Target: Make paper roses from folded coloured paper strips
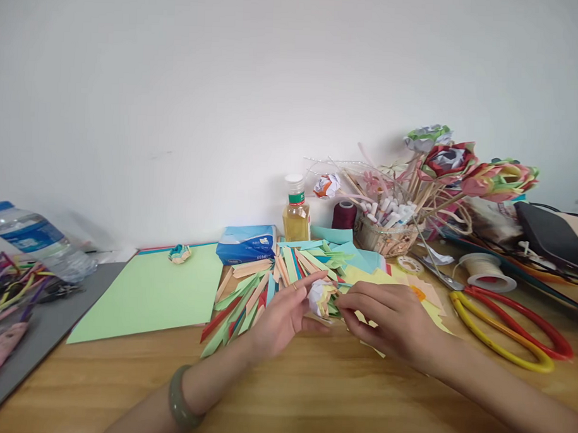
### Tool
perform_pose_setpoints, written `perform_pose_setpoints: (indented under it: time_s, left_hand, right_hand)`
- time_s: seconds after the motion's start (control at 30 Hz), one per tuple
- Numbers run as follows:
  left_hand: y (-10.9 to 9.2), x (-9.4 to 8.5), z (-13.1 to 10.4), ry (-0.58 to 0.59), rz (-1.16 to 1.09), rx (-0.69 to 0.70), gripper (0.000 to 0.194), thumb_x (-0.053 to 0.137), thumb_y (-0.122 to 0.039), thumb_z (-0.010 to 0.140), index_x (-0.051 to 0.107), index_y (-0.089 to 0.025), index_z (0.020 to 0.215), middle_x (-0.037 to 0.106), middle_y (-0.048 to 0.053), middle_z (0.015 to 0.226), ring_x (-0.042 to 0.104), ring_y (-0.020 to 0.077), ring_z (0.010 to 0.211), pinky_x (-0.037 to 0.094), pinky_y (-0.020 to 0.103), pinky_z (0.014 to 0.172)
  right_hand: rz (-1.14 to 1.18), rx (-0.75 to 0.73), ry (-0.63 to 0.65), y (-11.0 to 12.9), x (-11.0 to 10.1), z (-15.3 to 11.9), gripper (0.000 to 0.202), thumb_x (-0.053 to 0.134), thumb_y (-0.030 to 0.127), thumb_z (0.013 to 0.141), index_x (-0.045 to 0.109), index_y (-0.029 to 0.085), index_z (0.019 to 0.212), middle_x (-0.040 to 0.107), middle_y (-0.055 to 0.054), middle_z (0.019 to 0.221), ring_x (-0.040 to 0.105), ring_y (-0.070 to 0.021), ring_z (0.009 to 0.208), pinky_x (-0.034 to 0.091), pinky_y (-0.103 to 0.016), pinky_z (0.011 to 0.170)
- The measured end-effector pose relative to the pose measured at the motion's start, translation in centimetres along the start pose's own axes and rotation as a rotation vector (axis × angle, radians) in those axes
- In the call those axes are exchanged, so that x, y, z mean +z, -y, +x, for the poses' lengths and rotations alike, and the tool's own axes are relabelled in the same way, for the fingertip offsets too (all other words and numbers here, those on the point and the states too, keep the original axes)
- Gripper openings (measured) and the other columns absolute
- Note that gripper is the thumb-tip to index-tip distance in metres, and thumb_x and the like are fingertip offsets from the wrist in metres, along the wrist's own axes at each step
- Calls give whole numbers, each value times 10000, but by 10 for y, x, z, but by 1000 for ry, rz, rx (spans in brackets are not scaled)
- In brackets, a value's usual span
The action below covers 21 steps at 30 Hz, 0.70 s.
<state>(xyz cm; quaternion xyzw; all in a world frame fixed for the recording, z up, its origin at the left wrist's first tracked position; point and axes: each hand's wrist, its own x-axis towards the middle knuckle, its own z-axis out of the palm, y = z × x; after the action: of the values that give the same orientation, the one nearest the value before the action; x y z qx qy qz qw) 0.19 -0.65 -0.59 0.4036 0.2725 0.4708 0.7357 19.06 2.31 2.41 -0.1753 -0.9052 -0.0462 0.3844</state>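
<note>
Flower [320, 298] up over the surface [311, 394]!
Left hand [285, 314] cradles it; right hand [394, 315] pinches narrow at its edge.

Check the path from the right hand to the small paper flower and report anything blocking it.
Nothing visible stands between the right hand and the paper flower. Its fingers are right at the flower's right side, though contact is unclear. The left hand holds the flower from the opposite side.
</note>
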Motion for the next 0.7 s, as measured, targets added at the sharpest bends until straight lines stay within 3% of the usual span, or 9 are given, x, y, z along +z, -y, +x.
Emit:
perform_pose_setpoints:
  time_s: [0.1,0.2,0.27,0.43,0.6,0.7]
  left_hand:
    - [5,-1,0,-36,67,-58,456,518,-488,814,578,-227,1184,614,85,1065,578,180,867,493,284,701]
    - [9,-3,-1,-31,219,-73,436,557,-467,798,601,-218,1154,624,78,1075,569,188,931,460,271,767]
    - [10,-3,-1,-39,255,-36,404,536,-446,819,601,-222,1149,599,74,1148,546,199,997,444,269,799]
    - [5,-3,-2,-95,190,93,362,492,-407,855,564,-233,1164,531,68,1253,525,208,1043,439,293,830]
    - [6,-2,-2,-185,294,249,379,518,-411,837,563,-214,1158,533,76,1254,460,236,1151,378,315,933]
    - [6,-2,-4,-186,414,354,383,503,-401,846,550,-216,1178,526,78,1263,446,244,1174,333,333,984]
  right_hand:
    - [115,12,163,1,-3,0,118,464,112,824,559,179,804,571,13,656,469,-83,525,324,-200,485]
    - [273,85,352,3,-5,0,128,454,99,790,544,187,767,578,15,673,473,-82,545,335,-193,503]
    - [285,164,323,4,-4,0,135,452,90,786,543,185,755,574,17,660,477,-81,544,348,-187,509]
    - [281,387,77,8,-5,4,117,494,173,839,593,167,777,548,4,636,462,-75,511,360,-174,463]
    - [573,639,174,16,-4,11,213,511,249,832,631,167,677,578,4,593,474,-91,511,371,-188,445]
    - [756,807,161,16,0,12,232,541,325,799,662,156,697,605,-5,609,483,-97,513,376,-203,452]
